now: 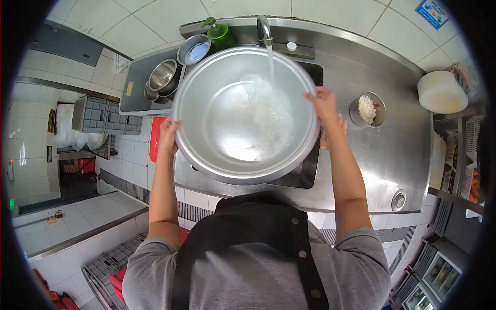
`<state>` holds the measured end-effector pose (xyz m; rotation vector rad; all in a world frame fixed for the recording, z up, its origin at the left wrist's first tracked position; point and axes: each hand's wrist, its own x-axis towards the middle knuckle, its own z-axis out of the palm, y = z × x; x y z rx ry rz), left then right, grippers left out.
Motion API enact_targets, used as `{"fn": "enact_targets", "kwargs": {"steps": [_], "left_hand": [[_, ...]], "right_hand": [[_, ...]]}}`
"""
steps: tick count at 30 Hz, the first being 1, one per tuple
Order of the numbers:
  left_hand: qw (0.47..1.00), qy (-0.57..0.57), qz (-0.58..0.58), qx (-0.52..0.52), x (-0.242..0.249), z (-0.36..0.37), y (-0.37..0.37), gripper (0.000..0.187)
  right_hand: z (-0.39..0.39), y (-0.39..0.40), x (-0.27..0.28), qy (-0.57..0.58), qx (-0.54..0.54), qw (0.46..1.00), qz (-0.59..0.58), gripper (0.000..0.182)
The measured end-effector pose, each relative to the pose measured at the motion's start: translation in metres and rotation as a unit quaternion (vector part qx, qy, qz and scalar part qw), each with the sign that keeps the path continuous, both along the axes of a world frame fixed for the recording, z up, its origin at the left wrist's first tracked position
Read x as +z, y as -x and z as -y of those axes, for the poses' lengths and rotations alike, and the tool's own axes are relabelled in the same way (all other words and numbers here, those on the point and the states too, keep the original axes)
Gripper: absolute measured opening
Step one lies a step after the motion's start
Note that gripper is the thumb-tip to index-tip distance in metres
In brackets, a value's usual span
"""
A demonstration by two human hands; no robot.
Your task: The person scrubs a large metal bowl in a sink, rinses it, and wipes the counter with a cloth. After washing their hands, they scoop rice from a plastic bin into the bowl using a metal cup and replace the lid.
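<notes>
A large silvery metal basin (222, 119) is held over the sink (305, 173), hiding most of it. My left hand (168, 135) grips its rim on the left side. On the opposite side my right hand (325, 107) has its fingers closed over the rim. Water runs from the curved faucet (265, 32) into the basin, splashing right of its middle. A shallow layer of clear water shows inside. The near side of the basin comes close to my dark apron (258, 222).
Right of the sink, a small metal bowl (368, 109) with white food stands on the steel counter (398, 150). A grey tub (135, 77) with metal bowls sits at left, near a green pump bottle (220, 35). A round white block (442, 92) lies at the counter's right end.
</notes>
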<state>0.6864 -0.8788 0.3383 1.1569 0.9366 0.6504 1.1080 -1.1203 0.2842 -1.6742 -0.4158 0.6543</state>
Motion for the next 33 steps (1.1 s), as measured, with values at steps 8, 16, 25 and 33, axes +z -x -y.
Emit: {"fn": "enact_targets", "kwargs": {"steps": [8, 16, 25, 33], "left_hand": [[0.969, 0.091, -0.208, -0.094, -0.131, 0.041, -0.095, 0.06], [0.99, 0.129, 0.043, 0.022, -0.148, -0.015, -0.147, 0.024], [0.992, -0.078, -0.103, -0.01, 0.032, -0.027, -0.06, 0.028], [0.976, -0.149, 0.03, -0.159, 0.196, 0.028, -0.119, 0.015]], "right_hand": [[0.018, 0.025, 0.138, -0.101, -0.008, 0.995, -0.021, 0.024], [0.066, 0.016, 0.084, -0.119, -0.148, 0.979, 0.072, 0.02], [0.024, 0.045, 0.002, 0.001, -0.177, 0.982, 0.062, 0.037], [-0.064, 0.088, -0.147, 0.124, -0.046, 0.991, -0.004, 0.072]]}}
